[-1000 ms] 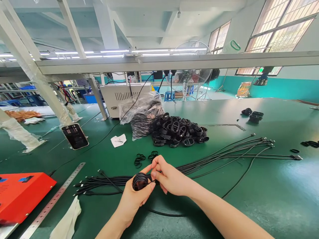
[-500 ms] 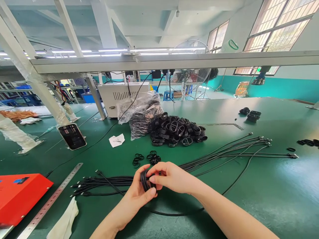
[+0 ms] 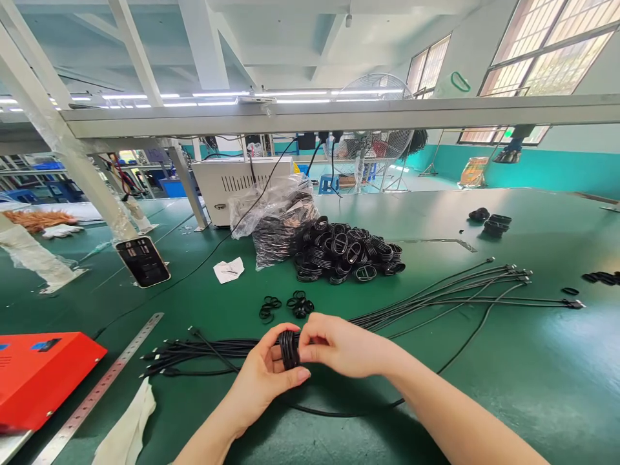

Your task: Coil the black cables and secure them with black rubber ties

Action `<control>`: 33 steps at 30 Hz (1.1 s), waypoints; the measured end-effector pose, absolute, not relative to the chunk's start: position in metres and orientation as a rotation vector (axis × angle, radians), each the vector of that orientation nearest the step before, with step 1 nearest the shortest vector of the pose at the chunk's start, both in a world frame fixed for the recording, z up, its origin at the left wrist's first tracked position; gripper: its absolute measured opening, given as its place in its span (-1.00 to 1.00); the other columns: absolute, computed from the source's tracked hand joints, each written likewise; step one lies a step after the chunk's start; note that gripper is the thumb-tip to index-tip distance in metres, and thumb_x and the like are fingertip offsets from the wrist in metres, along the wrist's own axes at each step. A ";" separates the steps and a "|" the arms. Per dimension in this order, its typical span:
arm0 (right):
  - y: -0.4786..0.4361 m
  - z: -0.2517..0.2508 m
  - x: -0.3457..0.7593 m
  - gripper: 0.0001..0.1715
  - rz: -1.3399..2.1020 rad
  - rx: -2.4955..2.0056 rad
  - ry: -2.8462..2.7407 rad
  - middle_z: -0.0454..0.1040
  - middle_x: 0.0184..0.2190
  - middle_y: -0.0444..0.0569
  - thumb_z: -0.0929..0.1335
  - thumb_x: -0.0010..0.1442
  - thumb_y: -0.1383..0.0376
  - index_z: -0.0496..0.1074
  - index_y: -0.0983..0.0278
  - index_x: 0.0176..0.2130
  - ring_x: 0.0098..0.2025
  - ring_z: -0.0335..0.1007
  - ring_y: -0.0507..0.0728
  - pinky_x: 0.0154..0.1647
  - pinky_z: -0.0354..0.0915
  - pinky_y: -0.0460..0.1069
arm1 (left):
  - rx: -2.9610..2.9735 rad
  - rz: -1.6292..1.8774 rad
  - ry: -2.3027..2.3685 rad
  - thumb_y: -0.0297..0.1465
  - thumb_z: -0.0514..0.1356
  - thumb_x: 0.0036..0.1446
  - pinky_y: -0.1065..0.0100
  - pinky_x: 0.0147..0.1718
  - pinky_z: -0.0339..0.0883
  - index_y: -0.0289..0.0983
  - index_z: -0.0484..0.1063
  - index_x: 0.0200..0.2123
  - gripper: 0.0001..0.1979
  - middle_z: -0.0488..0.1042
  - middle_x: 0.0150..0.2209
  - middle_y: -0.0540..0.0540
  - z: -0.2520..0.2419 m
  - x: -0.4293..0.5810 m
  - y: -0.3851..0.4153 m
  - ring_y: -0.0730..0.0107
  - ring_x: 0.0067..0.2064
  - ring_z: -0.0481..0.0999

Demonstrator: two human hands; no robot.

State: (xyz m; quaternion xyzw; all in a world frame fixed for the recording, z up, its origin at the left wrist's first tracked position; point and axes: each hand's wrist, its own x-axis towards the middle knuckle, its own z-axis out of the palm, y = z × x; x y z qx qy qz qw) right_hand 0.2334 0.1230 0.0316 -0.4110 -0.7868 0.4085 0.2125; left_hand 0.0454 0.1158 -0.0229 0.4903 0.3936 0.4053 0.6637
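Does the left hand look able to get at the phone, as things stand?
Probably yes, with some stretch: only low-lying cables seem between the left hand and the phone. However, this hand holds a coil.

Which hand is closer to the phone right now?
Left. The left hand, holding the cable coil, is below and right of the phone in view; the right hand is farther right, at the coil's right side.

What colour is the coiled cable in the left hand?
The coiled cable is black, showing best in the head view.
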 end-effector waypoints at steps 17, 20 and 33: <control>0.139 0.003 0.226 -0.70 1.686 -0.899 -1.708 0.39 -0.46 -0.15 0.42 0.10 0.10 0.47 0.30 -0.35 -0.41 0.31 0.02 -0.33 0.23 -0.07 | 1.132 0.903 0.846 -0.42 0.44 -0.16 0.15 -0.06 0.41 -0.10 0.33 0.05 -0.34 0.56 -0.12 -0.12 -0.021 0.041 0.115 0.16 -0.11 0.56; 0.140 0.010 0.235 -0.80 1.573 -0.886 -1.909 0.38 -0.40 -0.15 0.40 0.15 0.17 0.47 0.27 -0.29 -0.37 0.33 0.02 -0.28 0.25 -0.06 | 1.080 0.859 0.804 -0.42 0.45 -0.16 0.16 -0.10 0.42 -0.09 0.34 0.04 -0.34 0.56 -0.12 -0.13 -0.016 0.038 0.115 0.15 -0.14 0.59; 0.144 0.013 0.238 -0.76 1.079 -1.138 -2.156 0.35 -0.33 -0.11 0.28 0.30 0.23 0.45 0.27 -0.36 -0.28 0.31 0.05 -0.22 0.25 -0.05 | 1.041 0.866 0.659 -0.51 0.46 -0.19 0.18 -0.08 0.43 -0.05 0.41 -0.08 -0.43 0.40 0.12 -0.10 -0.016 0.031 0.113 0.05 -0.04 0.56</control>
